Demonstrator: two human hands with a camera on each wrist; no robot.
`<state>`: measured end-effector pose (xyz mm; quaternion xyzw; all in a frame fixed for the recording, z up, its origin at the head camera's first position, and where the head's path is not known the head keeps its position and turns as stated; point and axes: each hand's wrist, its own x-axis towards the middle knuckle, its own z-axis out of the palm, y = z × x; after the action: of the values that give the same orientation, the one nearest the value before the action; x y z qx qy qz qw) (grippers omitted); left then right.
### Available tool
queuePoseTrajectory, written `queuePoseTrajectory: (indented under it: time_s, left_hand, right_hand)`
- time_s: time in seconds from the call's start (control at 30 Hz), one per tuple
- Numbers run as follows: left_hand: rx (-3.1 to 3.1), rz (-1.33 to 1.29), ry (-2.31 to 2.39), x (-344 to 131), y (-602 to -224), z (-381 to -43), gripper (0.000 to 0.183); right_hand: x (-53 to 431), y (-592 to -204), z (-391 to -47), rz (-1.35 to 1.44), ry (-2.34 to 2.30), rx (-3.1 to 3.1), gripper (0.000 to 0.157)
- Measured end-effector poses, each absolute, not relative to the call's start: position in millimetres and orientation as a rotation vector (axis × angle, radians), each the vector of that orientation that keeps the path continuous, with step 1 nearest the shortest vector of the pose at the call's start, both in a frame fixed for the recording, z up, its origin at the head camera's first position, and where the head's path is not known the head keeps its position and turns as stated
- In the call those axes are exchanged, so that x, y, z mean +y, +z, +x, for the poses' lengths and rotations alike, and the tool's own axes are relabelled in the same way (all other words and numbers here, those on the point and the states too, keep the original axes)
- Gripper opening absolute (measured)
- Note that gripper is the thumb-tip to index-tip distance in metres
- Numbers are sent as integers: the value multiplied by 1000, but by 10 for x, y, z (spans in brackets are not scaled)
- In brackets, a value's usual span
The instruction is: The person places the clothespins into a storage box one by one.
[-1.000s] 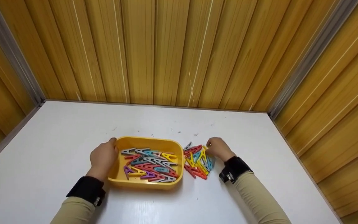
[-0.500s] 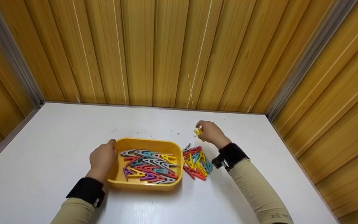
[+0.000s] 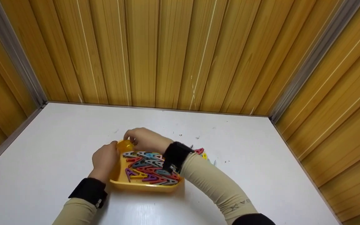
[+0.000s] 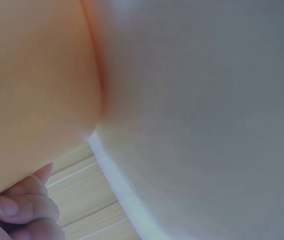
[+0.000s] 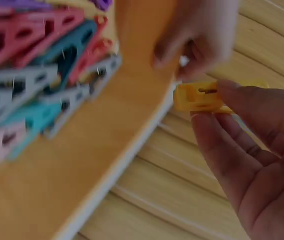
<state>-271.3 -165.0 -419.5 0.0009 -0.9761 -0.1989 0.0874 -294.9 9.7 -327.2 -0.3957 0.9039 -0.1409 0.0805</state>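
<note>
A yellow plastic bin (image 3: 142,187) stands on the white table, with several rows of colourful clothespins (image 3: 150,163) lying inside. My left hand (image 3: 104,159) grips the bin's left wall near the far corner; its curled fingers (image 4: 29,207) show under the rim in the left wrist view. Over the far left corner of the bin, my right hand (image 3: 148,139) pinches a yellow clothespin (image 5: 197,97) between thumb and fingertips. In the head view that clothespin is hard to make out against the yellow wall.
Right of the bin lies a loose pile of clothespins (image 3: 200,151), mostly hidden behind the right forearm. The white table (image 3: 239,140) ends at a wood-patterned panel wall (image 3: 173,56) at the back, with another panel on the right side. Small dark specks dot the tabletop.
My right hand has lifted a yellow clothespin from the pile, then carried it left across to the bin's far left corner. The left hand has kept its grip on the bin.
</note>
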Motion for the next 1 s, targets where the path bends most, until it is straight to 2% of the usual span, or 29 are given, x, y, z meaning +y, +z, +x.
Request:
queuePoseTrajectory:
  time_s: [0.17,0.43,0.6,0.83,1.0]
  left_hand:
    - [-2864,-11,-597,-1644,-4196,-2684,21]
    - [-2874,-23,-578,-1617,-4212,-2692,30]
    - [-2903,-16,-609,-1605,-4201,-2695,38]
    - [-2906,-16,-652,-1600,-4214,-2721,38]
    - [-2891,-21,-650,-1624,-4250,-2718,36]
  right_hand:
    - [-156,-3531,-2982,-1305,-261,2695,37]
    - [-190,-3781,-2982,-1324,-222,2677,31]
    - [-169,-3861,-2945,-1375,-104,2720,22]
    - [-180,-3978,-2907,-1418,215,2815,23]
    - [-207,-4083,-2892,-1410,326,2837,18]
